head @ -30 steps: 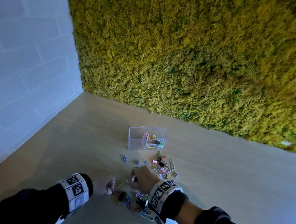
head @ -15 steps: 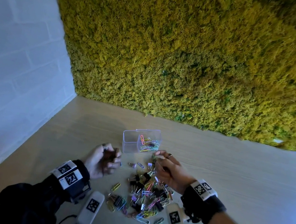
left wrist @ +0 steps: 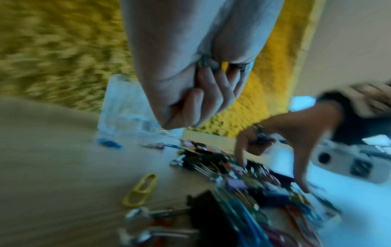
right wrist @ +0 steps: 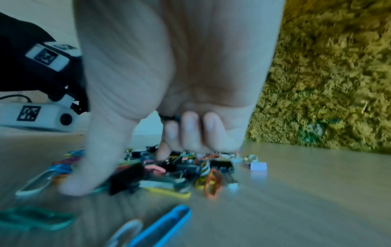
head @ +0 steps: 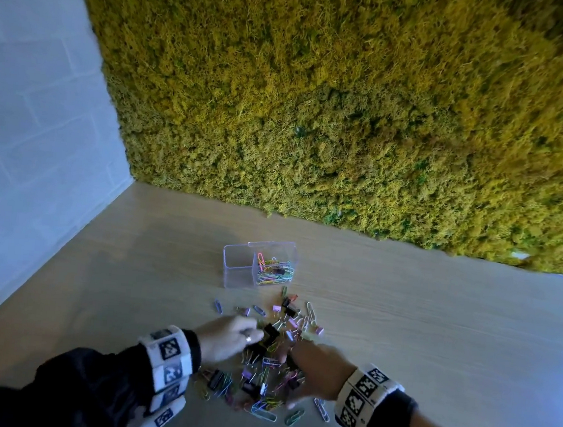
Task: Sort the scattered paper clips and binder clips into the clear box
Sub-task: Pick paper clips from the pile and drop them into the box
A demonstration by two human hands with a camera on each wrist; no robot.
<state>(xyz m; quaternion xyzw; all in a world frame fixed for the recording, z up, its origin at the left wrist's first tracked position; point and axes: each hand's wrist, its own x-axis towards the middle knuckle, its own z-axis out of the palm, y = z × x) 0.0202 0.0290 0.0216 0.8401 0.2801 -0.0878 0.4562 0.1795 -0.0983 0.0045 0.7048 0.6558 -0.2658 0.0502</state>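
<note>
Thin coated wire and sprung steel: paper clips (head: 262,414) light, slippery, prone to tangle; binder clips (head: 288,312) stiffer, best pinched across the black body. Heaped on the worktop (head: 433,331) between both hands, more strewn toward the clear box (head: 237,271), whose right compartment already holds coloured clips. Left hand (head: 227,337) curled shut, a bit of wire glimpsed inside in the wrist view; contents otherwise uncertain. Right hand (head: 313,364) low over the pile, thumb and forefinger reaching down, other fingers curled round something dark; cannot tell what.
</note>
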